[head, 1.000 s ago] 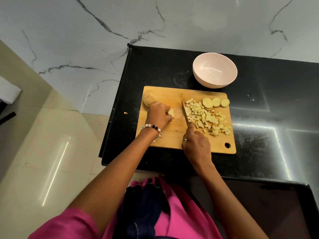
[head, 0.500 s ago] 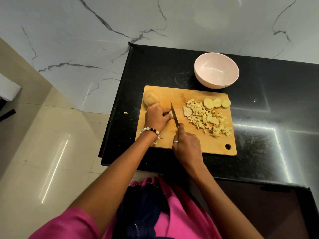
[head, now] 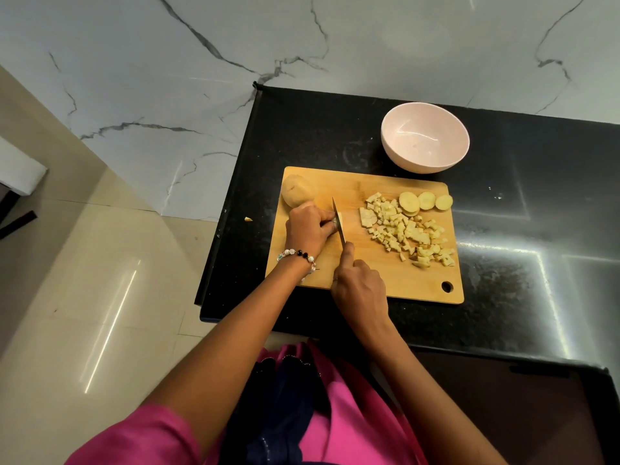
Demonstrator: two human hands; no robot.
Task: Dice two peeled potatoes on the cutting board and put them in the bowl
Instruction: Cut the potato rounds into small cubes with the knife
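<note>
We are midway through dicing: our left hand [head: 310,226] curls over a small potato piece [head: 338,217] on the cutting board [head: 375,276], pinning it, while our right hand [head: 360,290] grips the knife [head: 339,223], its blade against that piece. Next we likely need even downward cuts clear of the fingertips. Diced cubes [head: 406,229], three slices [head: 426,200] and a whole potato [head: 298,190] wait on the board; the bowl [head: 424,137] holds nothing
</note>
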